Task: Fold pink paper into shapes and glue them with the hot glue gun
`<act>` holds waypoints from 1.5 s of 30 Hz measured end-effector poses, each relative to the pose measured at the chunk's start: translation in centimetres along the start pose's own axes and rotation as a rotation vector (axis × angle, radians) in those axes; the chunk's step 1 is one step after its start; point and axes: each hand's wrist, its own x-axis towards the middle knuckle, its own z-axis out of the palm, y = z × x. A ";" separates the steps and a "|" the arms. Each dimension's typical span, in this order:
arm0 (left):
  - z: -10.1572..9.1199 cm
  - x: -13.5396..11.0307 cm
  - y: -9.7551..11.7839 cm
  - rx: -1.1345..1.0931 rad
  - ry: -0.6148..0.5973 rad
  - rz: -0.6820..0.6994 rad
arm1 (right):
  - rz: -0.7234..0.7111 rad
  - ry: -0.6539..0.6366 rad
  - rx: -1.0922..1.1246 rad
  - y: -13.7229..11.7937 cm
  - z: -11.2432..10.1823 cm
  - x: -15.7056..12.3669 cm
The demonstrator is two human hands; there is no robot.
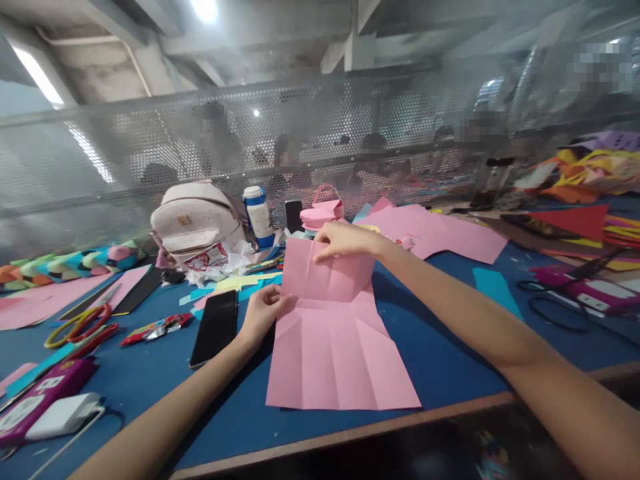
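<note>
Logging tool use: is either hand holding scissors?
No: the scissors lie on the table, while the left hand and right hand are both on the pink sheet.

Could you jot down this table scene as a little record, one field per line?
Left hand: fingers touching the left edge of the pink sheet
Right hand: holding the sheet's far edge
Sheet state: creased; far part appears raised, near part on the blue table
To the left: black phone, red packet, scissors
Behind: pale backpack, white-and-blue bottle
To the right: blue paper strip
</note>
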 end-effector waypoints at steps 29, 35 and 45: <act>0.4 -0.2 0.4 0.043 -0.061 0.014 | -0.105 0.088 0.174 -0.4 1.8 0.4; -0.6 0.3 0.2 0.119 -0.149 -0.046 | -0.125 0.163 0.081 -1.1 2.3 0.4; -1.7 1.4 -0.2 0.102 -0.199 -0.052 | -0.136 0.153 0.070 -1.4 2.0 0.2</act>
